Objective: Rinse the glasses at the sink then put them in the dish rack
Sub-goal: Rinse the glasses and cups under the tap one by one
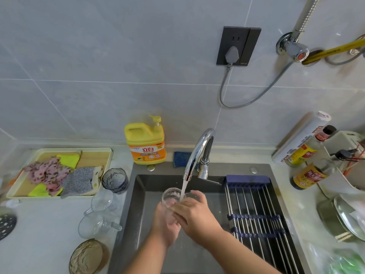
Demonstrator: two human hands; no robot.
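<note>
— Where is free room?
— Centre of frame, the sink [139, 204] is open on its left half; the dish rack [254, 212] lies over the right half.
— And the glass [170, 196]?
— Under the tap [197, 150] stream, mouth up. The left hand [167, 226] grips it from below; fingers [195, 195] of the right hand [197, 214] curl round its right side.

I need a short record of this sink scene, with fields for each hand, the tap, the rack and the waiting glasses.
left hand: holds the clear glass from below
right hand: grips the same glass near its rim
tap: running; water falls into the glass
dish rack: across the sink's right part
waiting: dark tumbler and clear mugs, on the counter left of the sink
</note>
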